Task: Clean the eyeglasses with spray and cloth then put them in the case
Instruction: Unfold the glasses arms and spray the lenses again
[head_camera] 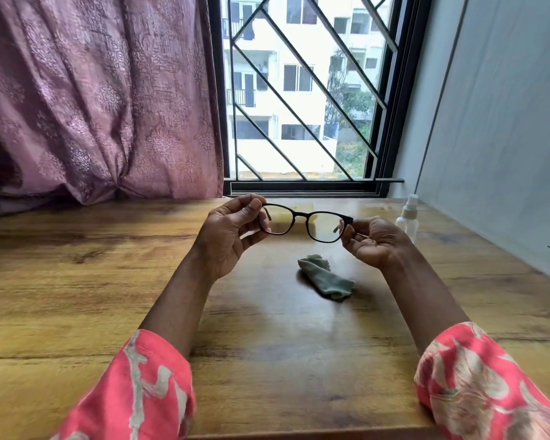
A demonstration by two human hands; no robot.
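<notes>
Dark-framed eyeglasses are held up above the wooden table, lenses facing away from me. My left hand pinches the frame's left end and my right hand pinches its right end. A crumpled grey-green cloth lies on the table just below the glasses, between my forearms. A small clear spray bottle with a white nozzle stands upright to the right, behind my right hand. A yellowish flat object, maybe the case, shows behind and through the lenses.
A purple curtain hangs at the back left and a barred window at the back centre. A grey wall borders the table on the right. The table's near edge runs along the bottom between my sleeves.
</notes>
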